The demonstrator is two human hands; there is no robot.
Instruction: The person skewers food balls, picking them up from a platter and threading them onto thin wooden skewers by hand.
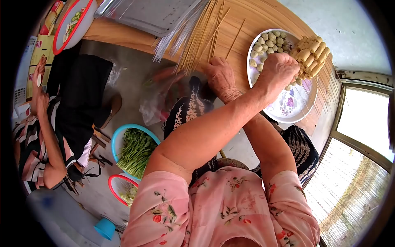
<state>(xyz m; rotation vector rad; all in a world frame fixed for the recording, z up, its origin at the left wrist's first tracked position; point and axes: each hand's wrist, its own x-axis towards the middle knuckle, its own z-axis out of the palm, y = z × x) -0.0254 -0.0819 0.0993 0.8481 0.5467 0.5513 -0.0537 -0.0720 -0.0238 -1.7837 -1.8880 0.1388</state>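
Observation:
My arms are crossed. My left hand (281, 69) is closed above a white plate (284, 117) with a purple flower print, beside a stack of pale tan rolls (312, 55); what its fingertips hold is hidden. Greyish-green balls (269, 42) lie on the plate's far side. My right hand (221, 76) is at the table's near edge, its fingers curled at the lower end of a single bamboo skewer (235, 39). More loose bamboo skewers (201, 35) lie just left of it, their ends sticking out over the edge.
A metal tray (164, 18) and thin clear sticks (175, 39) lie farther left on the wooden table (263, 12). Below stand a blue-rimmed basin of greens (135, 150) and a red-rimmed basin (119, 187). A co-worker (41, 144) sits at left near another red-rimmed bowl (61, 41).

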